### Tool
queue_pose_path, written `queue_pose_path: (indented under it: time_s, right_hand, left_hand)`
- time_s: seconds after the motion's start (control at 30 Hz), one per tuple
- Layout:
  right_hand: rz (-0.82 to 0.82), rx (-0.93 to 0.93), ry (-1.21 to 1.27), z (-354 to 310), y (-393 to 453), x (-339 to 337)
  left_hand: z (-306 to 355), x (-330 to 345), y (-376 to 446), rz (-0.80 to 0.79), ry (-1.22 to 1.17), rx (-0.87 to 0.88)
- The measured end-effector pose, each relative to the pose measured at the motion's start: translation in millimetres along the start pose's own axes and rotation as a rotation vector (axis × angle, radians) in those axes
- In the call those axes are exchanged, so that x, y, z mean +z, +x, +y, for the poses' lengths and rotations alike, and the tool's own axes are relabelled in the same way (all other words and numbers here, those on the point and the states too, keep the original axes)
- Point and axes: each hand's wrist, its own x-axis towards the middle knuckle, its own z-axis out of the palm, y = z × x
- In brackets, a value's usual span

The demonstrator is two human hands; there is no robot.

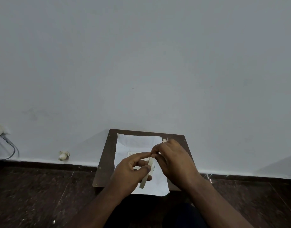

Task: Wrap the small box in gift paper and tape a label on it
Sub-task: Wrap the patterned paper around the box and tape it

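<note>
Lower middle of the frame: both hands up over a sheet of white paper (138,143) spread on a brown board (107,155), probably laid flat like that so there's room to fold around the box. Left hand (130,171) with thumb and fingers curled onto a pale strip (147,175), looks like tape or its backing, can't say which. Right hand (172,160) pinching the top end of that same strip between fingertips, so likely stretched between the two to peel or keep it from sticking to itself. Small box (138,154) mostly hidden behind the fingers, just a pale printed corner peeking out on the paper. Print on it way too small to read, no brand readable anywhere. Another bit of tape (164,140) stuck at the board's upper right, probably parked for later. Wrapping not started, by the look of it.
</note>
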Motion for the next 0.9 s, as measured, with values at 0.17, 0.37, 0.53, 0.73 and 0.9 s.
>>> queue_pose_path:
  time_s: [0.17, 0.37, 0.53, 0.73, 0.9]
  right_hand:
    - [-0.052, 0.063, 0.081, 0, 1, -4]
    - [-0.228, 0.298, 0.425, 1, 5, -15]
    - [-0.265, 0.344, 0.471, 1, 6, -20]
    - [-0.363, 0.262, 0.317, 1, 10, -23]
    - [-0.363, 0.239, 0.282, -1, 11, -23]
  left_hand:
    - [1, -1, 0, -0.012, -0.030, -0.018]
    - [0, -2, 1, 0.003, -0.085, -0.026]
    - [-2, -3, 3, -0.012, -0.064, -0.036]
    - [-5, -4, 4, -0.009, 0.006, -0.017]
    - [-8, -2, 4, -0.021, 0.141, 0.036]
